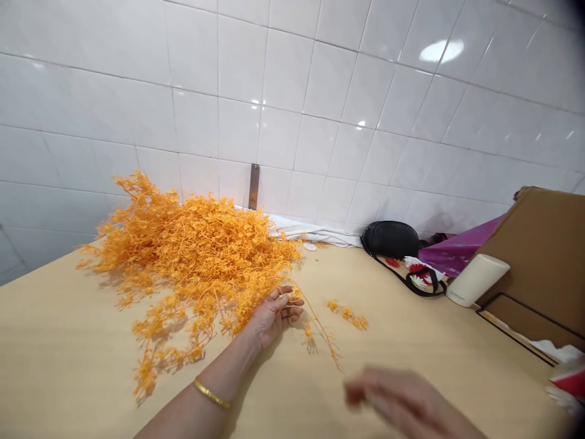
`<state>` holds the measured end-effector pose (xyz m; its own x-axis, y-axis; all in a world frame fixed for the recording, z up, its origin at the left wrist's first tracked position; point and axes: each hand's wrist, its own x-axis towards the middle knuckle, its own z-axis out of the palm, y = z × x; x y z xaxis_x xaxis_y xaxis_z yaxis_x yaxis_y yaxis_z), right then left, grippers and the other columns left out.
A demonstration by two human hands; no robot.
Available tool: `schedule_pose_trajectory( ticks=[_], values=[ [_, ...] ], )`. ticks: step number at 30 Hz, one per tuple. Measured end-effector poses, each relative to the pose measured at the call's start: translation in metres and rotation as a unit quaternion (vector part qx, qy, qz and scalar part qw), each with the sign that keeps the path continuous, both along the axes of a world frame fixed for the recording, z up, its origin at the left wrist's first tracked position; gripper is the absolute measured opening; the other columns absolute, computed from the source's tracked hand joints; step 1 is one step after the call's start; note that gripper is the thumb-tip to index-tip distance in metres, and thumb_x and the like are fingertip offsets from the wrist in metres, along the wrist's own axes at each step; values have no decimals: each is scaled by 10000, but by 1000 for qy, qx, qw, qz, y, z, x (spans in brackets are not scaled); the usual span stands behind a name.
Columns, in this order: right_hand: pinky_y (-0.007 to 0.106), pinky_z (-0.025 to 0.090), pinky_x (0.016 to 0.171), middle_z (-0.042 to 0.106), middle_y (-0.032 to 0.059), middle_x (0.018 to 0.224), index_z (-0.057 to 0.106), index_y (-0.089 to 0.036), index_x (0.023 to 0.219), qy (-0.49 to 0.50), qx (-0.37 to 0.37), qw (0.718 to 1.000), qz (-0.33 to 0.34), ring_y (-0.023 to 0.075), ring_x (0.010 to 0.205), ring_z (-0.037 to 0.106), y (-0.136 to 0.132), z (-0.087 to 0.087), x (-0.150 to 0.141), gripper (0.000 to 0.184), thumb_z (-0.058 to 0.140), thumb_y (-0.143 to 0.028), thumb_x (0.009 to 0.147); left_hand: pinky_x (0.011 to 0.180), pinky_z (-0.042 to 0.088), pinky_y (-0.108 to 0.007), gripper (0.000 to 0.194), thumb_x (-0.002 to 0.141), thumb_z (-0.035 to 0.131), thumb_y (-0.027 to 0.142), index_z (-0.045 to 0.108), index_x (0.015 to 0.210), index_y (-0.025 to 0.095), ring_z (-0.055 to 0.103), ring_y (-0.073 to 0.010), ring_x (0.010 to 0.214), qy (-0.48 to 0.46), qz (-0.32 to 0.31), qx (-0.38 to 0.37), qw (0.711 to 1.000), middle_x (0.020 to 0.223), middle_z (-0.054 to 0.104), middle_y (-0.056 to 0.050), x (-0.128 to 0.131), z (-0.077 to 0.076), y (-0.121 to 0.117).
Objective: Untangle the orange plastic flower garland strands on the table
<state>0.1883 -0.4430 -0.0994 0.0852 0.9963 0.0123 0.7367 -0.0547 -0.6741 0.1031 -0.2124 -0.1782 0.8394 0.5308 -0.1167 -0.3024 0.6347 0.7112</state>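
A large heap of orange artificial flower sprigs [201,250] lies on the left side of the table. At its right edge is my left hand [274,314], palm turned up, thumb and fingers closed on an orange artificial flower sprig [320,323]. The thin stem of that sprig runs down to the right, away from my fingers. My right hand [402,396] is over the table at the lower right, apart from the heap. Motion smears its fingers, and I cannot see whether it holds anything. Loose orange flower pieces [350,315] lie between the hands and the wall.
A black bag [392,239] with a strap rests against the tiled wall. Beside it are red and white flowers [420,273], purple fabric [457,250], a cream-coloured roll [478,279] and a cardboard box [539,250]. White cloth [320,233] runs along the table's back edge.
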Motion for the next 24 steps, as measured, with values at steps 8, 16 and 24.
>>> schedule_pose_trajectory(
  ticks=[8,16,24],
  values=[
    [232,383,532,556,-9,590,536,-146,633,277,91,938,-190,122,567,504,160,-45,26,302,638,-428,589,591,436,-248,55,747,512,151,484,792,137,589,-129,565,-16,4,17,1000,674,620,-66,3,0,-4],
    [203,351,503,476,-51,535,392,-169,562,449,88,881,-120,85,509,460,158,-53,27,352,663,-392,576,650,445,-335,209,715,564,285,562,850,126,593,-189,701,10,-70,-10,997,751,614,-90,-3,7,10],
    [191,304,488,491,-41,499,452,-144,528,420,17,902,-99,66,469,418,157,-50,20,243,652,-277,566,607,441,-272,158,716,566,257,597,802,129,554,-146,678,34,71,-44,996,802,590,-69,5,7,12]
  ],
)
